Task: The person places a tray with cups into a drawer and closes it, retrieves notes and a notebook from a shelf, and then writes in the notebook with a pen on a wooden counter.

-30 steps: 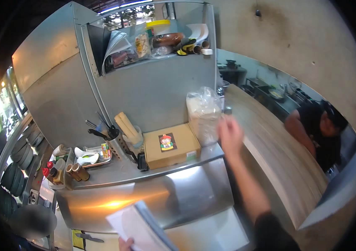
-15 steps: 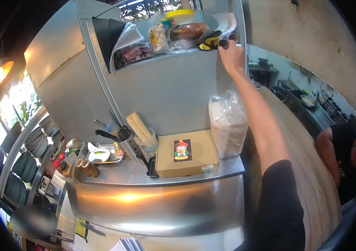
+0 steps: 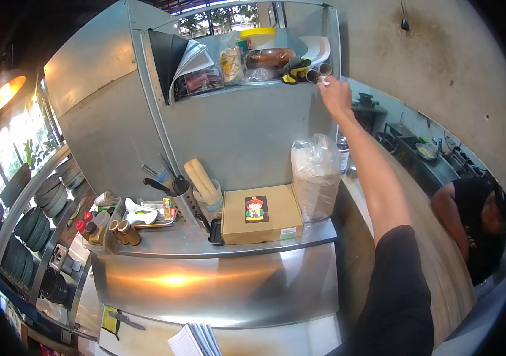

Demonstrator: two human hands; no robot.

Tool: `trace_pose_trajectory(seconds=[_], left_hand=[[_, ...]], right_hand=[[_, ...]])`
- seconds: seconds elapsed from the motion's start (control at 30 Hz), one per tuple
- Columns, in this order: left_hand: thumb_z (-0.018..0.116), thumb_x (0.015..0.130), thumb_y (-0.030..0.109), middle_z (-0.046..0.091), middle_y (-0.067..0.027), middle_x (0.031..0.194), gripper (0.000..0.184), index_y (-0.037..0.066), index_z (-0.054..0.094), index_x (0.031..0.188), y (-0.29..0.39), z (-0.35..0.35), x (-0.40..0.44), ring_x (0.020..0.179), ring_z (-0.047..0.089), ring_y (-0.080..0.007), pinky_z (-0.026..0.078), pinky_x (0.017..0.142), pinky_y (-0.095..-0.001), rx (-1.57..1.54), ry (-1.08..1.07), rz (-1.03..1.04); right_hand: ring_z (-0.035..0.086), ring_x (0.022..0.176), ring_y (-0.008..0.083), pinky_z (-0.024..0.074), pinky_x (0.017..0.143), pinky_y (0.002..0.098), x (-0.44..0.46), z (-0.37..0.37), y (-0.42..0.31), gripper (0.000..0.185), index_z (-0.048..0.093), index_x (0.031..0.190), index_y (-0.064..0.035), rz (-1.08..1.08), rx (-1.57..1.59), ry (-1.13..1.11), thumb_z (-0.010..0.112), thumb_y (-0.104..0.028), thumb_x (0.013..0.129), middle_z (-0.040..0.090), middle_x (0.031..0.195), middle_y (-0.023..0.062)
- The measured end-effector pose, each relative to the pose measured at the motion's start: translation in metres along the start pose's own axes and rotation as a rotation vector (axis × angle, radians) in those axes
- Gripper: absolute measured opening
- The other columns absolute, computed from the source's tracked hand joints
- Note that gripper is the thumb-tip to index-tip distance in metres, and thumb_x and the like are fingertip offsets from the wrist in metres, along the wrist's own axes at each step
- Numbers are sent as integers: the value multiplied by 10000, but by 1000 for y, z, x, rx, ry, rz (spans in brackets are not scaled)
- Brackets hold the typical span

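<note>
My right hand [image 3: 336,98] reaches up to the right end of the upper shelf, its fingers closed in a pinch. A small white piece shows at the fingertips, too small to name. Just left of the fingers are the round open ends of two brown tubes [image 3: 312,76], lying beside a black and yellow item [image 3: 295,70]. Curled white paper sheets [image 3: 315,47] stand behind them. My left hand is out of view.
Below the shelf, a cardboard box [image 3: 262,231] and a plastic-wrapped stack [image 3: 315,184] stand on the steel counter [image 3: 170,248]. A perforated utensil holder [image 3: 187,204] holds knives. Notebooks [image 3: 193,341] and a knife [image 3: 127,321] lie below. Another person [image 3: 478,225] is at the right.
My right hand has drawn slightly down and right from the tube ends, which now show more fully. The white piece at its fingertips has come into sight. The camera view has shifted.
</note>
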State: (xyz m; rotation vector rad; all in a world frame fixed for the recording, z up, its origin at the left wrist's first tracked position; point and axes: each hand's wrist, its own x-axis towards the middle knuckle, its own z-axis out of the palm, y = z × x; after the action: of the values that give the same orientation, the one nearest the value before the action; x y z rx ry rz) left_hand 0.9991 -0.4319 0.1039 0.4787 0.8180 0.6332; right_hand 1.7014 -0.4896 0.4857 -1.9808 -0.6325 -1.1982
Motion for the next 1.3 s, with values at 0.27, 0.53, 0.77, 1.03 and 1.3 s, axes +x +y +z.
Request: trace_pose_trajectory(seconds=[0.27,0.53,0.77,1.03,1.3], left_hand=[[594,975,85,602,-170,1355,485,34,490,1446,0,-5,-15,1229,594,-328,530,977,-429,-10,12,10],[597,979,93,616,-168,1334,457,35,515,1425,0,-15,-34,1204,611,-326,543,951,-423,-24,72,17],[600,982,100,628,-167,1315,434,36,536,1407,-5,-25,-34,1182,626,-324,554,928,-418,-65,37,-25],[603,987,107,642,-165,1294,408,36,561,1386,-14,-85,-63,1156,643,-322,567,903,-412,-219,-78,-134],[602,947,365,561,-227,1432,730,35,351,1547,4,-172,-84,1227,605,-437,494,1034,-619,-129,-402,80]], right_hand=[[725,998,395,600,858,467,30,44,-12,247,764,1008,3,114,-100,-167,691,-212,913,715,1115,242],[729,901,385,583,785,479,5,10,-13,196,760,940,13,42,27,-9,670,-156,897,731,1013,246],[659,955,251,529,816,418,-85,-155,-24,171,612,1033,-101,318,1190,645,611,-271,1019,691,1034,86],[244,531,127,242,533,312,-193,-243,-37,441,490,794,-148,592,2220,-86,426,-506,1044,284,611,-20],[262,535,142,245,517,307,-259,-302,-164,591,618,1113,-44,1022,2031,-203,505,-607,971,388,691,-23]])
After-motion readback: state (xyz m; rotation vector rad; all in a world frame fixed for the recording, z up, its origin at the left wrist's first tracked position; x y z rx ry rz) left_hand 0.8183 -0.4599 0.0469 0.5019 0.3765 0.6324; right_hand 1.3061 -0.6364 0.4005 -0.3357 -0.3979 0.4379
